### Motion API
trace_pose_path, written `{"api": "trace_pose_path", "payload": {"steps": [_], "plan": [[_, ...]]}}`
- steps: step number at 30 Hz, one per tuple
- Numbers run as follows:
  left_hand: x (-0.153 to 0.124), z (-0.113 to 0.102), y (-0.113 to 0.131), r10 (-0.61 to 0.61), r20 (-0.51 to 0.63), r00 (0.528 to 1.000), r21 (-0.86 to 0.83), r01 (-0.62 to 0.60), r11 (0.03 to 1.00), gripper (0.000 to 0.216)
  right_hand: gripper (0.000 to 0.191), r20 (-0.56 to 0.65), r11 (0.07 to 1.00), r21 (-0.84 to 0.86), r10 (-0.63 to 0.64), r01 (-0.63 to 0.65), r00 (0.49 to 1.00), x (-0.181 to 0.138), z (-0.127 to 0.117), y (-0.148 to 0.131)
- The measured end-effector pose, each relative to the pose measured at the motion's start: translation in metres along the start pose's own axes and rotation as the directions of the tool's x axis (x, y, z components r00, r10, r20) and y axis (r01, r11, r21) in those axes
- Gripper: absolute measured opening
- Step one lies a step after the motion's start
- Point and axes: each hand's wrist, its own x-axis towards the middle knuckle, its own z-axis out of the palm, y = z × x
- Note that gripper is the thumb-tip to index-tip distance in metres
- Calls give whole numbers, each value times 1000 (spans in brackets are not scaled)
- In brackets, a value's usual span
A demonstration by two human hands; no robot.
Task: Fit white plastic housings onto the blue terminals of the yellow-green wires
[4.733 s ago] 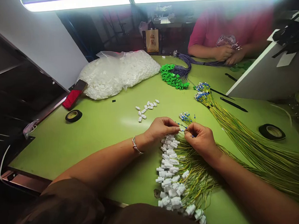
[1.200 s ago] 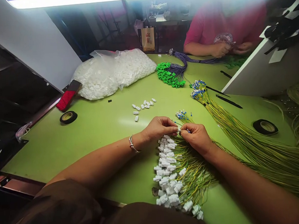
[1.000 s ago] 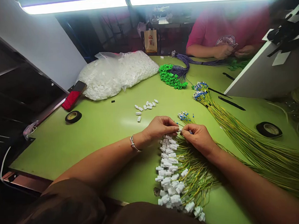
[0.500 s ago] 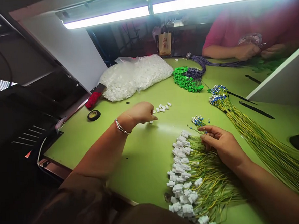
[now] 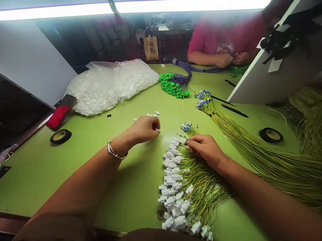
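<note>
No text can be read. The tan paper bag (image 5: 151,48) at the far table edge bears red and dark print, too small and blurred; the far-right pink shirt (image 5: 226,36) shows an illegible graphic.

A long tube light (image 5: 116,7) glows over the green table (image 5: 44,167), with white panels (image 5: 23,63) on either side.

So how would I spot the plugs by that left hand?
Find the big clear bag of white parts on the green table. Just nearer, at the left hand, lies a small scatter of loose white plugs. Unlike the long row nearby, they carry no wires.
</note>
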Motion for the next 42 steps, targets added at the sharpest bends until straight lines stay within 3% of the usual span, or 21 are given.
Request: {"api": "trace_pose_path", "payload": {"steps": [2,4,6,9,16,20,24,32,38,42], "plan": [[0,15,9,-25,94,995,-425,63,903,11,23,7,998,-62,-32,32,999,1,1,-1],[0,31,15,-43,165,985,-750,154,643,20,22,12,991,-116,-68,69,998,1,2,-1],[-2,44,18,-64,216,974,-876,222,428,28,22,21,984,-148,-96,98,995,1,2,0],[-5,55,17,-66,289,955,-906,295,303,33,23,41,981,-157,-107,112,993,1,3,1],[-7,61,10,-15,334,943,-898,323,299,33,23,99,978,-176,-94,111,991,2,2,1],[-8,62,13,52,255,966,-867,204,454,30,22,187,985,-159,-37,68,982,3,1,-1],[-7,66,17,102,195,975,-833,110,542,30,21,163,994,-102,-7,24,987,1,-2,-3],[-5,71,12,-33,191,981,-865,184,466,35,17,83,988,80,122,-129,989,1,-3,-5],[-10,75,21,-43,165,985,-871,166,462,32,6,44,997,31,68,-69,997,3,2,2],[-12,79,22,-74,153,985,-899,170,404,33,2,39,998,-23,51,-50,998,1,5,1]]}}
